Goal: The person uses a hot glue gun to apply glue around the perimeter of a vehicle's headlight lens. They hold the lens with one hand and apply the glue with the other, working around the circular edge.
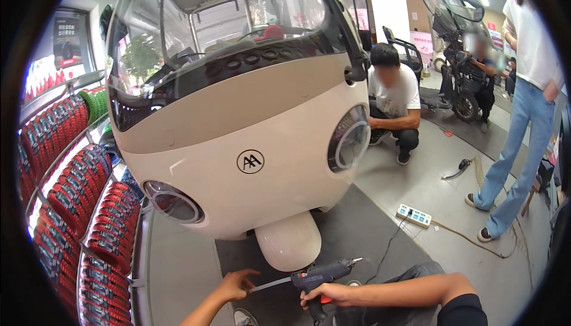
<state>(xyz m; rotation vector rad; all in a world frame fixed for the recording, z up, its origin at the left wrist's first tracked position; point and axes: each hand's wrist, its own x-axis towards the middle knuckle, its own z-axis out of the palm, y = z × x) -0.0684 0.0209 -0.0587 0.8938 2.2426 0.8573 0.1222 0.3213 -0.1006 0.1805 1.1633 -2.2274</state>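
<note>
My right hand (328, 295) is wrapped round the handle of a dark glue gun (324, 273) with an orange trigger. Its nozzle points to the right. A pale glue stick (272, 283) juts out of the gun's back end. At the stick's free end are the fingertips of my left hand (234, 285), closed on it, with one finger stretched out above. Just beyond the gun is the white front mudguard (290, 241) of a small cream-coloured enclosed vehicle (250, 192), which has round headlights and a round black emblem.
Racks of red-and-black coiled locks (107, 225) line the left side. A white power strip (414, 215) lies on the floor at right, with cables. A person in a white shirt (395, 97) squats beside the vehicle; another in jeans (516, 141) stands at right. Farther back, someone sits by a scooter (461, 88).
</note>
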